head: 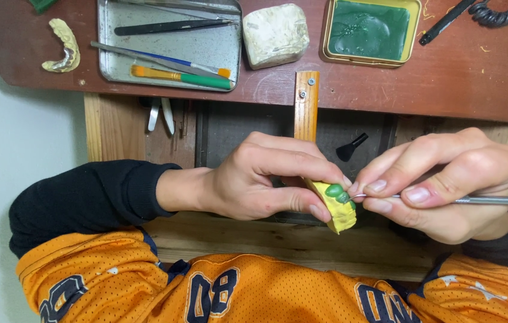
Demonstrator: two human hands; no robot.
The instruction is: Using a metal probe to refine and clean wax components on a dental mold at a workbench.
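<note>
My left hand grips a small yellow dental model that carries a lump of green wax on its upper side. My right hand pinches a thin metal carving tool; its curved tip touches the green wax. Both hands meet just below a wooden peg that sticks out from the bench edge. My black sleeves and orange jersey fill the lower part of the head view.
On the brown bench top lie a metal tray with tweezers, a brush and hand tools, a white plaster block, a yellow tin of green wax, a pale plaster arch model and a black coiled cord.
</note>
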